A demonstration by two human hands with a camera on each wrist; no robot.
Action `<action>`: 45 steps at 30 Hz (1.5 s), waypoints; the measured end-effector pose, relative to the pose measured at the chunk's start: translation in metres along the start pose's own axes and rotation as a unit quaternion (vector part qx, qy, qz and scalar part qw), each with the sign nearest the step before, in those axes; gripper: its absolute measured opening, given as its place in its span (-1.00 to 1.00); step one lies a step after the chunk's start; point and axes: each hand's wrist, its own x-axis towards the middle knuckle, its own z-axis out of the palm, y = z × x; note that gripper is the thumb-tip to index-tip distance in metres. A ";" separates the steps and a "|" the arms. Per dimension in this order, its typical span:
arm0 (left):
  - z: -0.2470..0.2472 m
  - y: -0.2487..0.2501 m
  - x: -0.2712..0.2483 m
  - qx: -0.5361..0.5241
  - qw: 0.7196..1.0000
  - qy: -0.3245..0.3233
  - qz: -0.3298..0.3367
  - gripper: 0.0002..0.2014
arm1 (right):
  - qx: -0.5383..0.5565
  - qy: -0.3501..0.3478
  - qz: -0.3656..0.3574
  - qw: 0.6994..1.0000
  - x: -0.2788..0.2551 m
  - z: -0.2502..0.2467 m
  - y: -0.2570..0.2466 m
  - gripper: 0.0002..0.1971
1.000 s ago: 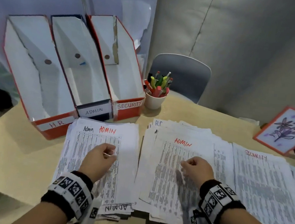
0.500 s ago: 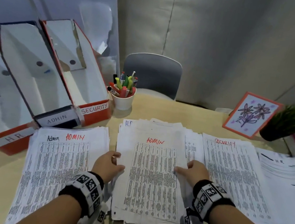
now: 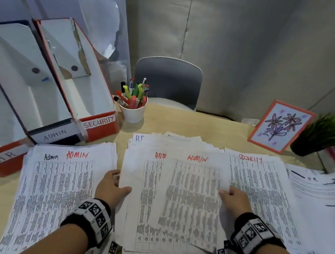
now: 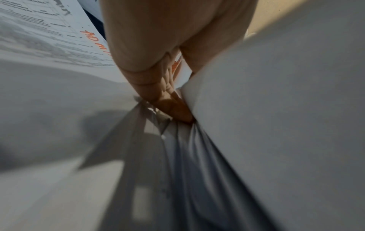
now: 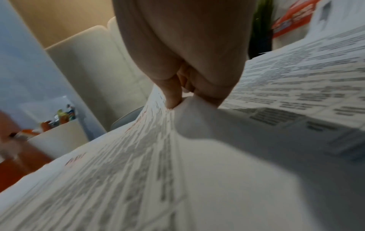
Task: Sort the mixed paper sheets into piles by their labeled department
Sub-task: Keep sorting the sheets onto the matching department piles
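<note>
The right hand is pinching the right edge of the top sheet, thumb and fingers closed on the paper, as the right wrist view confirms. This sheet, headed ADMIN in red, is now lifting and skewing to the right off the mixed stack; half a second ago it was lying square on that stack with both hands at its sides. A second sheet, also headed ADMIN, is being exposed beneath it.

The left hand is holding the left edge of the mixed stack, thumb on top. The left wrist view is blurred, so the fingers appear to be tucked under several sheets, but how many cannot be told.

Outward from the hands, the ADMIN pile is lying just left of the stack, the SECURITY pile just right of it, and the HR pile at the far right.

Judgement: the separation step is underway. The lifted sheet belongs on the ADMIN pile, so it is needing to cross over the left hand.
</note>
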 end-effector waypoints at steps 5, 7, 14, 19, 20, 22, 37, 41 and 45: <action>0.001 0.000 -0.001 -0.008 1.000 -0.011 -0.001 -0.35 | 0.049 0.066 0.056 0.995 0.003 -0.031 0.005 -0.85; 0.002 0.000 -0.002 -0.009 1.000 -0.022 0.006 -0.32 | 0.084 0.076 0.064 0.992 0.001 -0.038 0.006 -0.85; 0.000 -0.007 0.011 0.014 0.999 -0.030 0.013 -0.40 | 0.146 0.029 0.078 0.986 -0.007 -0.026 0.005 -0.80; -0.003 -0.014 0.016 0.013 0.997 -0.062 0.035 -0.41 | 0.149 -0.043 0.054 0.986 -0.020 -0.011 -0.014 -0.84; -0.003 -0.014 0.017 0.022 0.996 -0.068 0.045 -0.39 | 0.148 -0.056 0.062 0.985 -0.020 -0.006 -0.019 -0.80; -0.004 -0.014 0.017 0.037 0.995 -0.070 0.056 -0.39 | 0.121 -0.073 0.063 0.988 -0.015 0.005 -0.023 -0.74; -0.001 0.001 0.011 -0.042 0.997 -0.065 0.000 -0.73 | 0.008 -0.153 -0.022 0.988 -0.022 0.029 -0.043 -0.76; -0.003 0.003 0.011 -0.059 0.991 -0.116 -0.004 -0.83 | 0.032 -0.165 -0.018 0.986 -0.025 0.031 -0.045 -0.78; -0.003 0.003 0.012 -0.046 0.985 -0.166 -0.009 -0.82 | 0.081 -0.180 -0.012 0.980 -0.024 0.035 -0.043 -0.73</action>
